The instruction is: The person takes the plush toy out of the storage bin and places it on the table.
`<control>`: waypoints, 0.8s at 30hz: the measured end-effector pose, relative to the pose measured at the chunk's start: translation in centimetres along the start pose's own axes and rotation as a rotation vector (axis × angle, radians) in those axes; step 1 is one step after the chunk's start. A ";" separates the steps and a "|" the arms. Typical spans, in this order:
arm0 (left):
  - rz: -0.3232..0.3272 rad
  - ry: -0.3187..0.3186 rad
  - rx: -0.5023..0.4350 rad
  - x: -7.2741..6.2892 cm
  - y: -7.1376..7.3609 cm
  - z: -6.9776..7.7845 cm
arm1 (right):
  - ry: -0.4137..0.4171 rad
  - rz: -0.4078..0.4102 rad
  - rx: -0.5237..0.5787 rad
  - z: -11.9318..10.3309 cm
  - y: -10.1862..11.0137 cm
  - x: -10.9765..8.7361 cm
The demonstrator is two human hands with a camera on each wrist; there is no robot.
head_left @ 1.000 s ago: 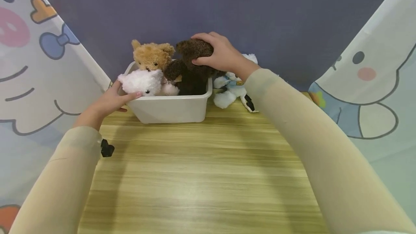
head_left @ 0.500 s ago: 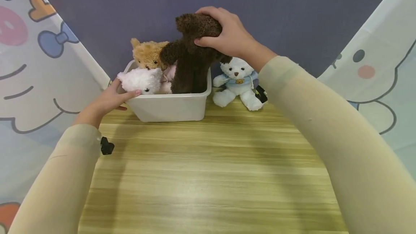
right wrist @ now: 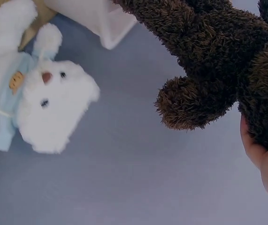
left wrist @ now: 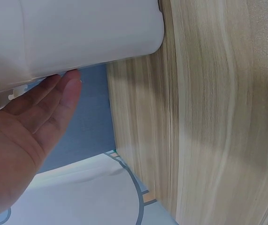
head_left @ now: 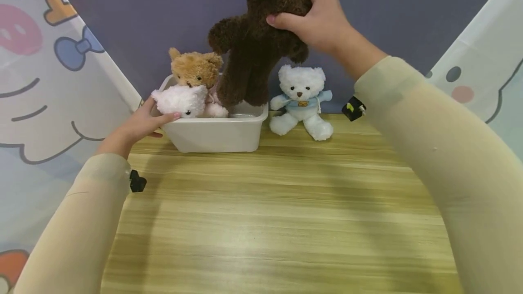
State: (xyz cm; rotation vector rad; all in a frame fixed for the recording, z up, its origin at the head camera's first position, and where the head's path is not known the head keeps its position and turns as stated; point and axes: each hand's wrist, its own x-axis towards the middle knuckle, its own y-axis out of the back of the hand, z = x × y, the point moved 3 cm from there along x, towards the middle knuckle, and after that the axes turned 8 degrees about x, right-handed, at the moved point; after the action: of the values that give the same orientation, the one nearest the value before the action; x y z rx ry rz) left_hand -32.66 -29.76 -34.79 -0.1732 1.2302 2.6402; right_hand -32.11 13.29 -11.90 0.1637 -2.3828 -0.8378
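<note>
My right hand grips a dark brown teddy bear by its head, thumb on one side and fingers round the other. The bear hangs upright over the right part of a white plastic bin, its feet at about rim height. My left hand holds the bin's left front corner, thumb over the rim and fingers below it along the outside wall. Inside the bin, a fluffy white toy lies under the thumb, and a tan teddy bear in pink sits behind it.
A white teddy bear in a blue hoodie sits on the wood-grain table, right of the bin. A grey-blue panel stands behind. Cartoon-printed cloths hang at both sides.
My right hand has lifted the brown bear up out of the bin and a little rightward. The white bear in the hoodie has come into full view. My left hand stays at the bin's corner.
</note>
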 end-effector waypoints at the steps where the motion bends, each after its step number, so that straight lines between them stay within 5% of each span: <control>1: 0.000 -0.001 -0.001 0.0 0.0 0.0 | 0.020 0.017 0.002 -0.2 0.6 0.0; 6: 0.000 -0.005 -0.009 0.2 -0.2 0.1 | 0.066 0.093 -0.028 -1.0 3.6 -0.2; 11: 0.011 -0.005 -0.011 0.4 -0.2 0.3 | -0.072 0.116 -0.071 -0.9 5.7 -1.4; 13: 0.017 -0.006 -0.012 0.5 0.0 0.4 | -0.060 0.101 -0.115 -0.5 6.1 -2.0; 18: 0.004 0.002 -0.016 0.6 0.1 0.1 | 0.012 0.027 -0.207 1.2 5.7 -3.7; 24: -0.002 -0.002 -0.019 0.5 0.1 -0.1 | -0.006 -0.088 -0.227 3.5 3.6 -6.2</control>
State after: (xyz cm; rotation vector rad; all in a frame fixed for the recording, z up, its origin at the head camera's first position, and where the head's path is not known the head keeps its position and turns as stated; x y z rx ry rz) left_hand -33.19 -29.86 -34.87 -0.1740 1.2039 2.6508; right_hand -28.83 19.83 -15.03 0.1755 -2.2785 -1.1442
